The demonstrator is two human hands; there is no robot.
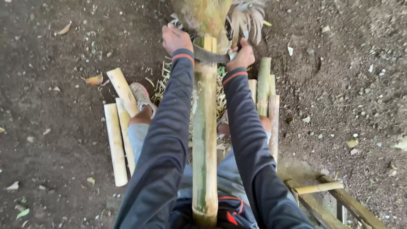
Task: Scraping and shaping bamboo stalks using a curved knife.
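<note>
Blade (210,55) across bamboo pole (204,140), near its far end; my left hand (176,39) and right hand (241,55) closed on blade ends either side of pole; shaving step, I judge; next needs even pull along pole toward me.

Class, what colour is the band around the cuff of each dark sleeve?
Orange-red, on both dark sleeve cuffs, seen best in the head view.

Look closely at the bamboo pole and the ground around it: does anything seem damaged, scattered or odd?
The pole is shredded into frayed strips at its far end, past the blade held by the left hand and right hand. Shavings litter the ground beneath. Cut bamboo pieces lie loosely alongside.
</note>
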